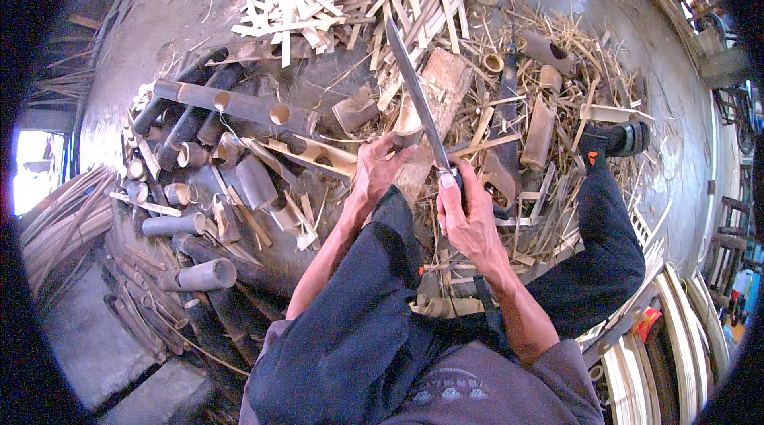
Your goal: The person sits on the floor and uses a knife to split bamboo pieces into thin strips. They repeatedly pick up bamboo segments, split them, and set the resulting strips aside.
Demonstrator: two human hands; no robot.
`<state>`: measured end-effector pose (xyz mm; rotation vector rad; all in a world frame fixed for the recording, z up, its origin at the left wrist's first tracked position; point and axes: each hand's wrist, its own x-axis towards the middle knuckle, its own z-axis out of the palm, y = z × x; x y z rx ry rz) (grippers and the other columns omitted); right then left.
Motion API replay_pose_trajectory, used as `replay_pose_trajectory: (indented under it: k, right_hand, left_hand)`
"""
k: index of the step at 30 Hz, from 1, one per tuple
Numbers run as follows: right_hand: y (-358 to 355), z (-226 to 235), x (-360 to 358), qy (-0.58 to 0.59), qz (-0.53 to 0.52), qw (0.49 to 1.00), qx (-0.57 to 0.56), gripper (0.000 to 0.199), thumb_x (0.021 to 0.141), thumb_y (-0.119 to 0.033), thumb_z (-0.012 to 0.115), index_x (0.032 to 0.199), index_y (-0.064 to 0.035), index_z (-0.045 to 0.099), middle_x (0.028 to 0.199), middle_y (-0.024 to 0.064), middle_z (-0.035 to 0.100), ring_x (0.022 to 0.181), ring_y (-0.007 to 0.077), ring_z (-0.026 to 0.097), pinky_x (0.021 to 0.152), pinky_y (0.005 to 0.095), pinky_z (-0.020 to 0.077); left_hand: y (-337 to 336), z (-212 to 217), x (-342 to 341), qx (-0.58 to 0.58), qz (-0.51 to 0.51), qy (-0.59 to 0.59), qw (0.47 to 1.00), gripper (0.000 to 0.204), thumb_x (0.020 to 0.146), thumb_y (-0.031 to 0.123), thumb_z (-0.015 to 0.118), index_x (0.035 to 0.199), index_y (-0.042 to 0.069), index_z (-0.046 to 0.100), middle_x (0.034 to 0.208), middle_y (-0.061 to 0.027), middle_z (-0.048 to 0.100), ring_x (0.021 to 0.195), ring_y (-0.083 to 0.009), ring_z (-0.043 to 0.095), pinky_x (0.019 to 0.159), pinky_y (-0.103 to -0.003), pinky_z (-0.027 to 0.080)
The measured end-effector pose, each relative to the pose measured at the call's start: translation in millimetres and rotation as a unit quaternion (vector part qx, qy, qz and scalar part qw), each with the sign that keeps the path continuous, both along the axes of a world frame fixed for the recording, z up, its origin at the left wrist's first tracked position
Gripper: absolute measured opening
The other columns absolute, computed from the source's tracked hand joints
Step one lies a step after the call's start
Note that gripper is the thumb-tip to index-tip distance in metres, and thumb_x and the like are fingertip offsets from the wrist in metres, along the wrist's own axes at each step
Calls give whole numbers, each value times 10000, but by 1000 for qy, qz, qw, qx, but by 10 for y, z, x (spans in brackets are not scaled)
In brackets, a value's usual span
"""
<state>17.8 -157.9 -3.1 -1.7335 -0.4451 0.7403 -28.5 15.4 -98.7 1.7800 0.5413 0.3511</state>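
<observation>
My right hand (464,210) is wrapped round the handle of a long knife (415,89), its thumb on top; the straight blade points away from me and slightly left. A short split piece of bamboo (408,120) is gripped at its near end by the thumb and fingers of my left hand (377,169). It stands tilted against a rough wooden block (447,87), close to the blade's left side. Whether blade and bamboo touch, I cannot tell.
Cut bamboo strips (298,7) lie piled at the far side. Bamboo tubes (205,275) crowd the left. A hand saw (501,166) lies among shavings (585,51) right of the block. Bundled strips (680,337) are at the near right, by my bent leg (609,234).
</observation>
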Motion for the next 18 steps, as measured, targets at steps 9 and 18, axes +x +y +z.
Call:
replay_pose_trajectory:
  k: [9, 18]
  right_hand:
    - [-193, 31, -365, -97, 49, 993, -45, 434, 921, -294, 566, 1273, -64, 456, 896, 248, 652, 844, 412, 660, 735, 437, 517]
    - [-856, -586, -631, 38, -39, 979, -194, 369, 945, -305, 546, 1197, -38, 507, 790, 144, 602, 718, 244, 593, 683, 382, 472]
  left_hand:
    - [536, -64, -283, -139, 305, -143, 931, 106, 843, 87, 706, 918, 34, 652, 892, -24, 649, 761, -114, 555, 702, -277, 466]
    - [788, 256, -457, -52, 329, 9, 943, 374, 806, 264, 766, 1048, 5, 647, 1017, -96, 651, 870, -201, 601, 786, -313, 476]
